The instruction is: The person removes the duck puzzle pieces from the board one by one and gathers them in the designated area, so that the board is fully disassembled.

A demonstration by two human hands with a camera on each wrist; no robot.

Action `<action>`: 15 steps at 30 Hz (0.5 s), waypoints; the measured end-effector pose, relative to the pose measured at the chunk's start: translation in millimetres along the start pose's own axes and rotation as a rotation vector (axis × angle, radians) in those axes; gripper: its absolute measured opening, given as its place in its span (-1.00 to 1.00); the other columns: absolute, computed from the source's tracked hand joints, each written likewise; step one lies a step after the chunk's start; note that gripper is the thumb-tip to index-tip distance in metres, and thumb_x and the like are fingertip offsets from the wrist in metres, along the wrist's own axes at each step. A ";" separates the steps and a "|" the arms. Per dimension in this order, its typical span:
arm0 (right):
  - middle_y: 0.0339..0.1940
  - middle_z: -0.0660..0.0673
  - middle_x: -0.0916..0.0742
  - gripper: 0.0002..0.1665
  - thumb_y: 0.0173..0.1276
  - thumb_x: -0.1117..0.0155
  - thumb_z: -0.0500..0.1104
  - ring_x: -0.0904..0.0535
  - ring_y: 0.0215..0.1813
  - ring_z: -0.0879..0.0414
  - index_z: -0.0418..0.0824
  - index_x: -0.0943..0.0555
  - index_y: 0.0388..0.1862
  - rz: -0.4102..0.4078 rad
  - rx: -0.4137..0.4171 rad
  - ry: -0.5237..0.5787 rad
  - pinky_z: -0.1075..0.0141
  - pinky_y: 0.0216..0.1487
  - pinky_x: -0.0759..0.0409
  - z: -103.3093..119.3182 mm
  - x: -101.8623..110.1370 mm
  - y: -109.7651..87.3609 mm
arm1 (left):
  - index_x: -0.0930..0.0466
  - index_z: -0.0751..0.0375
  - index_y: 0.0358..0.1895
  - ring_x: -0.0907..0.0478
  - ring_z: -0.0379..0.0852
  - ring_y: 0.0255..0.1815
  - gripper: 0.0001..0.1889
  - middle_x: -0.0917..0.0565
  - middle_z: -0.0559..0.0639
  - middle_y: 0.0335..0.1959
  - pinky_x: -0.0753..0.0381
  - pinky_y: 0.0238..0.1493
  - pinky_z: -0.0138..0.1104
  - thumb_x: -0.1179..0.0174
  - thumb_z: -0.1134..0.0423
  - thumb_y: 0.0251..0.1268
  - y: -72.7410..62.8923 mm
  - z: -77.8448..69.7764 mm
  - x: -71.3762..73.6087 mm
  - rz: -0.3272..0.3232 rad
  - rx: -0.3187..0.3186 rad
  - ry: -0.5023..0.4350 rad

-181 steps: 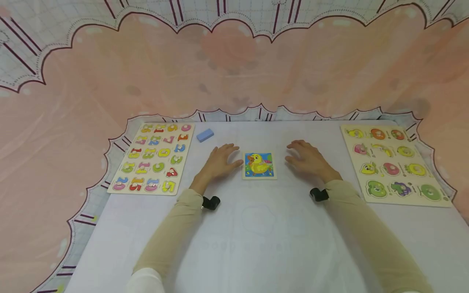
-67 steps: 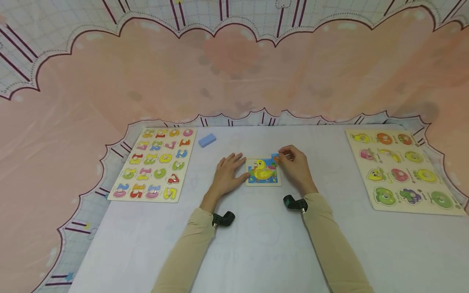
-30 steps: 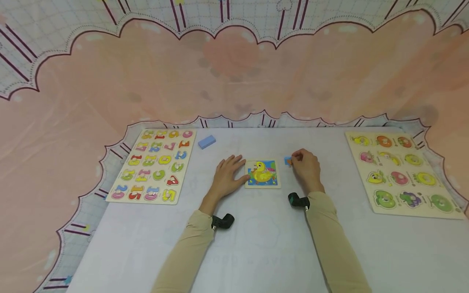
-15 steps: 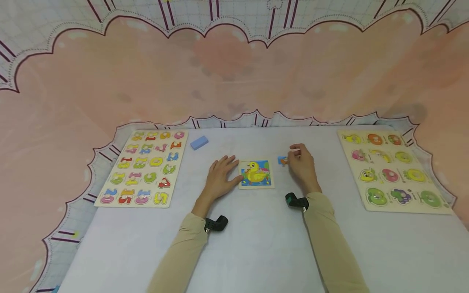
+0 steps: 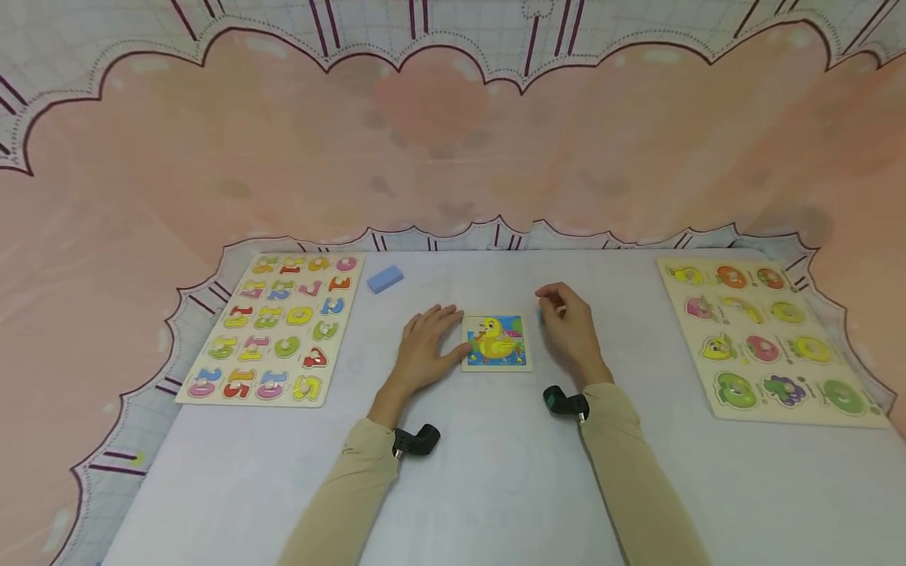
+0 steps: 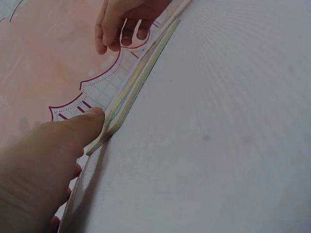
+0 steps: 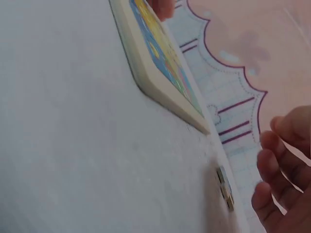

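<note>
Step in hand, prob.: handling 1 loose pc beside the square pale-wood duck puzzle (yellow duck on blue), which lies flat mid-way along the white bench.

L hand: fingers spread, grasping nothing, thumb touching puzzle's L edge; prob. steadying it. R hand: released, fingers loosely bent, nothing seen btw them, held above a small flat jigsaw piece w/ some blue. That pc rests on the bench just beside puzzle's R edge, not touching.

Next move on the pc would call for a thumb-&-forefinger pinch by its edges; it's thin, so might slip. Can't tell which slot it fits.

Around: big cream number board w/ coloured digits off to L, cream fruit board w/ coloured fruit pcs off to R, both well apart from the puzzle. Light-blue rectangular block near number board's far corner. Main obstacle: R hand itself, hiding most of the pc in head view.
</note>
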State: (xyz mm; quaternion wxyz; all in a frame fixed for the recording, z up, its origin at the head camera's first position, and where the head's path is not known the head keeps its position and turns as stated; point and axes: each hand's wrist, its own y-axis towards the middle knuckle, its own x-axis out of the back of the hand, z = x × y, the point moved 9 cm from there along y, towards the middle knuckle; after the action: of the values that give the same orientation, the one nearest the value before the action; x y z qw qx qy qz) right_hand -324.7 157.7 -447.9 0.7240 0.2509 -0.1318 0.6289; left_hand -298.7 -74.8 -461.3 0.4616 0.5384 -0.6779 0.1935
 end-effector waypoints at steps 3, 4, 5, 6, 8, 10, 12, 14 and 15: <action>-0.11 -0.03 -0.62 -0.78 0.44 -0.03 -0.13 -0.47 -0.09 0.08 -0.08 -0.55 -0.02 0.085 0.027 0.006 0.24 -0.03 -0.44 8.3 -11.6 -5.9 | -0.45 0.04 0.26 -0.18 0.10 0.46 -0.42 -0.40 0.05 0.36 -0.02 0.43 0.11 -0.20 -0.10 0.20 -0.2 -2.3 -1.7 -0.004 -0.022 0.025; -0.08 -0.02 -0.62 -0.77 0.45 -0.03 -0.13 -0.47 -0.06 0.08 -0.07 -0.54 0.00 0.119 0.039 0.007 0.22 0.01 -0.45 11.6 -16.2 -7.4 | -0.46 0.04 0.26 -0.18 0.10 0.45 -0.42 -0.40 0.05 0.36 -0.03 0.42 0.11 -0.21 -0.09 0.19 -0.2 -2.4 -2.0 -0.007 -0.024 0.031; -0.05 -0.02 -0.61 -0.76 0.45 -0.03 -0.13 -0.48 -0.05 0.07 -0.07 -0.54 0.02 0.153 0.051 0.007 0.20 0.04 -0.47 14.9 -21.1 -8.8 | -0.46 0.04 0.25 -0.18 0.10 0.45 -0.42 -0.40 0.05 0.36 -0.03 0.42 0.11 -0.22 -0.09 0.18 -0.1 -2.5 -2.1 -0.011 -0.026 0.034; -0.03 -0.02 -0.60 -0.76 0.45 -0.04 -0.13 -0.49 -0.03 0.06 -0.07 -0.53 0.04 0.185 0.065 0.001 0.19 0.08 -0.48 17.8 -25.9 -10.2 | -0.46 0.05 0.25 -0.18 0.10 0.45 -0.42 -0.40 0.05 0.36 -0.03 0.42 0.11 -0.23 -0.08 0.17 -0.1 -2.5 -2.1 -0.015 -0.028 0.028; -0.01 -0.04 -0.58 -0.74 0.45 -0.04 -0.16 -0.52 0.01 0.04 -0.10 -0.52 0.06 0.251 0.092 -0.013 0.16 0.12 -0.53 23.6 -35.0 -12.5 | -0.47 0.07 0.25 -0.18 0.11 0.45 -0.42 -0.41 0.07 0.35 -0.02 0.43 0.11 -0.24 -0.07 0.16 -0.1 -3.2 -0.7 -0.019 -0.030 0.015; 0.03 -0.08 -0.56 -0.73 0.44 -0.05 -0.20 -0.53 0.06 0.01 -0.14 -0.52 0.08 0.310 0.124 -0.030 0.12 0.16 -0.53 28.0 -43.7 -15.1 | -0.47 0.08 0.24 -0.18 0.11 0.45 -0.42 -0.41 0.07 0.35 -0.01 0.43 0.10 -0.23 -0.08 0.17 -0.6 -3.7 0.0 -0.023 -0.033 0.005; 0.07 -0.11 -0.54 -0.71 0.43 -0.05 -0.23 -0.52 0.12 -0.03 -0.16 -0.53 0.10 0.359 0.162 -0.047 0.06 0.21 -0.50 31.8 -51.2 -17.7 | -0.48 0.09 0.23 -0.21 0.12 0.43 -0.42 -0.43 0.09 0.33 -0.05 0.41 0.10 -0.22 -0.09 0.17 -1.1 -4.2 0.7 -0.039 -0.044 0.014; 0.11 -0.15 -0.50 -0.68 0.42 -0.05 -0.23 -0.47 0.17 -0.06 -0.15 -0.53 0.12 0.399 0.195 -0.064 0.00 0.25 -0.44 34.3 -58.2 -20.6 | -0.49 0.12 0.22 -0.23 0.13 0.41 -0.43 -0.44 0.10 0.31 -0.07 0.40 0.10 -0.22 -0.08 0.18 -1.5 -4.5 1.0 -0.052 -0.052 0.015; 0.14 -0.16 -0.48 -0.67 0.42 -0.06 -0.22 -0.43 0.19 -0.08 -0.14 -0.53 0.14 0.416 0.209 -0.080 -0.02 0.27 -0.40 34.9 -61.4 -22.1 | -0.49 0.12 0.22 -0.23 0.13 0.41 -0.43 -0.44 0.10 0.32 -0.07 0.40 0.10 -0.23 -0.08 0.18 -1.3 -4.5 1.0 -0.054 -0.054 0.016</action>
State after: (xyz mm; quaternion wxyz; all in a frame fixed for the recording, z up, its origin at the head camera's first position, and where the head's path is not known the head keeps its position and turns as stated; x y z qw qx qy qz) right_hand -309.4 85.5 -454.1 0.5429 0.3168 -0.1434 0.7644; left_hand -295.6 -72.3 -458.5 0.4867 0.5422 -0.6643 0.1668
